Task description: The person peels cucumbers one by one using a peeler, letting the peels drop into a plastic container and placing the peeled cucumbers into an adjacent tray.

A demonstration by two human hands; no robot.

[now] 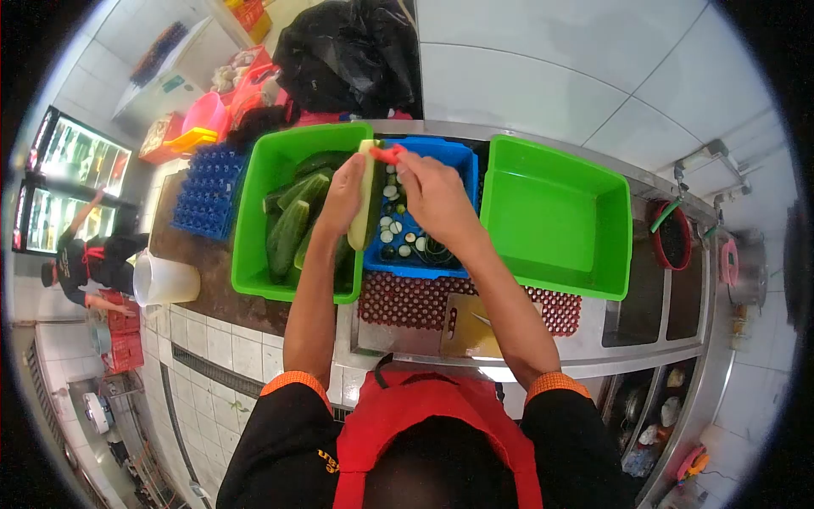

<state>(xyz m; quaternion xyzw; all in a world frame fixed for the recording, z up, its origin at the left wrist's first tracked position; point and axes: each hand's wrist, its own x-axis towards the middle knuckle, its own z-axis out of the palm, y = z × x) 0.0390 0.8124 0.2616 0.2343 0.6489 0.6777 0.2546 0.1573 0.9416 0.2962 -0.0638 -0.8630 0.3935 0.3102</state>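
My left hand (342, 202) is closed around a long, partly peeled cucumber (365, 222), pale along one side and dark green along the other. My right hand (434, 193) grips a red peeler (389, 154) against the cucumber's upper end. Below both hands lies a blue basket (434, 273), holding cut cucumber ends and dark peel. To the left, a green bin (241, 246) contains several large dark green cucumbers (288, 239).
Another green bin (551, 229) stands to the right, beside a sink (636, 310). A knife lies on a cutting board (466, 335) over a red perforated mat (398, 301). Blue egg trays (208, 191) and a white bucket (170, 280) stand left. Another person (97, 263) is farther left.
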